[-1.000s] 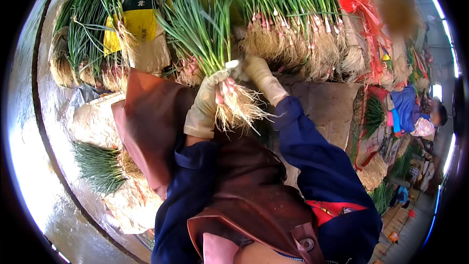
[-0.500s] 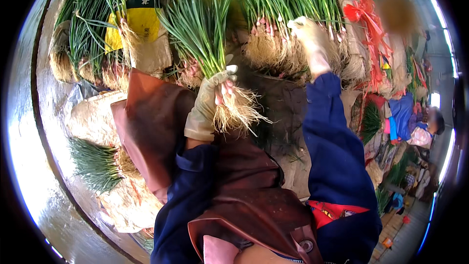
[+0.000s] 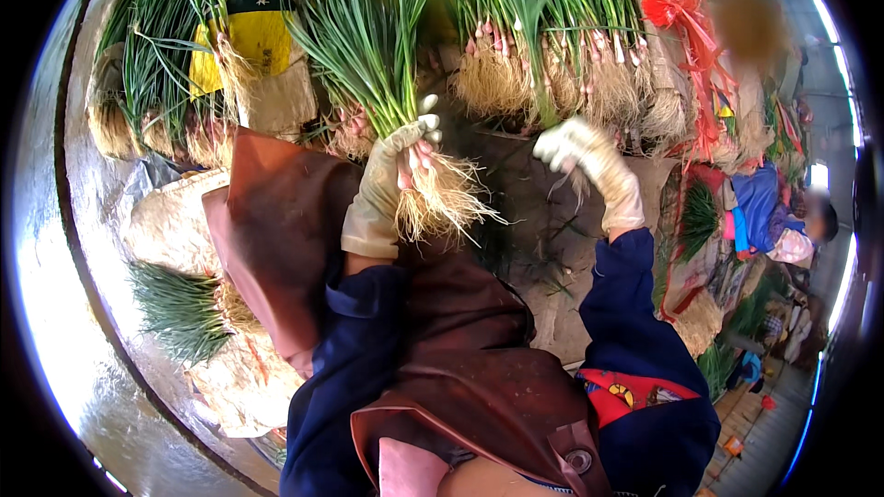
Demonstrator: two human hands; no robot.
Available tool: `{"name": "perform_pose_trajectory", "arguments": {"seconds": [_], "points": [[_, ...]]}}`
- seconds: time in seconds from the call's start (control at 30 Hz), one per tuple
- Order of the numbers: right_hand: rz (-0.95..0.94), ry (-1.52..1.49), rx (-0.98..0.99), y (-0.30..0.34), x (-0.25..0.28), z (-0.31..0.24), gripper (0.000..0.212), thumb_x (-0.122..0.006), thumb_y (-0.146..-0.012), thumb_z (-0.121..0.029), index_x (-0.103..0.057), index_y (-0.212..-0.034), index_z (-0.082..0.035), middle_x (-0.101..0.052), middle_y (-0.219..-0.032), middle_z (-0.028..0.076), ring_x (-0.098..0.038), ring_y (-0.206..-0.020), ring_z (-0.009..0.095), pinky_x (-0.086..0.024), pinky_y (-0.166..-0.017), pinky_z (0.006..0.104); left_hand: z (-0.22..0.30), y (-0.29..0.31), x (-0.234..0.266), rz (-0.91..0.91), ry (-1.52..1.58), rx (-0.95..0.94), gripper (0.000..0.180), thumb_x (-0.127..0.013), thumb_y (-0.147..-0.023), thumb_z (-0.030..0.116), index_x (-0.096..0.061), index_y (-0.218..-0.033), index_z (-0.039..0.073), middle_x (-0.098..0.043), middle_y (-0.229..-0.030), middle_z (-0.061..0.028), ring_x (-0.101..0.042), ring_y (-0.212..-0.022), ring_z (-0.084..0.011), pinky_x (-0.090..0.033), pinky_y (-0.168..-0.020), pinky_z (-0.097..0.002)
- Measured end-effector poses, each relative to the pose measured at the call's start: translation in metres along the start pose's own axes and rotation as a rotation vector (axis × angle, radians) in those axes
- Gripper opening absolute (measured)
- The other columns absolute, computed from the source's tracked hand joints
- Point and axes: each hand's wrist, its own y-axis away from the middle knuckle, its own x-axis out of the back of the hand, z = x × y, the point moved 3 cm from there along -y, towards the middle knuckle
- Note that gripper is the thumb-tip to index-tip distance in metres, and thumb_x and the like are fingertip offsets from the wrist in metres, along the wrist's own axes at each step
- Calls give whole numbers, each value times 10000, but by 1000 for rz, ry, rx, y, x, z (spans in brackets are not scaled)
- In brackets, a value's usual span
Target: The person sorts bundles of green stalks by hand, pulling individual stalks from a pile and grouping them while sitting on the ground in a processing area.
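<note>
My left hand, in a pale glove, is closed round a bunch of spring onions. Their green leaves point away from me, while pinkish bulbs and pale roots hang below the fist. My gloved right hand is closed on a spring onion, a little blurred by motion. Its leaves reach up across the pile and some roots show beneath my fingers. Just beyond that hand lies a large pile of spring onions, bulbs and roots facing me.
More spring onions lie on sacking at the far left, and a small bundle rests at the near left. Red plastic ties hang right of the pile. A brown apron covers my lap. Another person sits at the right.
My right hand has come back from the pile toward me, drawing a spring onion with it. My left hand keeps its bunch in nearly the same place.
</note>
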Motion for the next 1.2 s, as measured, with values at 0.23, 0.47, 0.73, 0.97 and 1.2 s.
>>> {"name": "perform_pose_trajectory", "arguments": {"seconds": [0.23,0.47,0.73,0.97,1.2], "points": [[690,651,-133,-61,25,-5,341,-597,-848,-427,-626,-1004,-125,-656,-803,21,-595,-703,156,-491,-700,337,0,2,-9,17,-17,28,557,-586,-853,86,-353,-1340,-49,-615,-934,-120,-615,-746,-153,-544,-557,-230],[544,580,-79,-129,20,-58,338,-621,-830,-423,-640,-992,-127,-676,-917,48,-634,-814,163,-496,-752,334,-4,7,-22,76,-80,6,483,-569,-845,88,-440,-1284,-64,-554,-1210,-167,-607,-739,-147,-534,-617,-233],[239,153,179,-98,-95,-33,174,-649,-846,-232,-600,-857,-65,-640,-763,80,-593,-627,159,-474,-578,287,-24,3,-16,92,-119,178,399,-600,-846,147,-530,-1163,-85,-639,-837,-127,-630,-724,-208,-522,-624,-287],[310,387,479,-110,-94,-20,215,-665,-825,-243,-573,-845,-49,-615,-778,83,-585,-697,205,-472,-664,317,-17,1,-9,115,-83,127,310,-574,-862,112,-561,-1122,-57,-639,-926,-84,-607,-798,-163,-502,-857,-345],[39,1295,-290,-99,-39,5,297,-656,-808,-353,-651,-946,-90,-656,-856,120,-625,-776,246,-487,-710,369,-4,19,-20,27,-17,66,290,-587,-862,151,-568,-1081,-37,-632,-767,-74,-622,-704,-195,-539,-765,-306]]}}
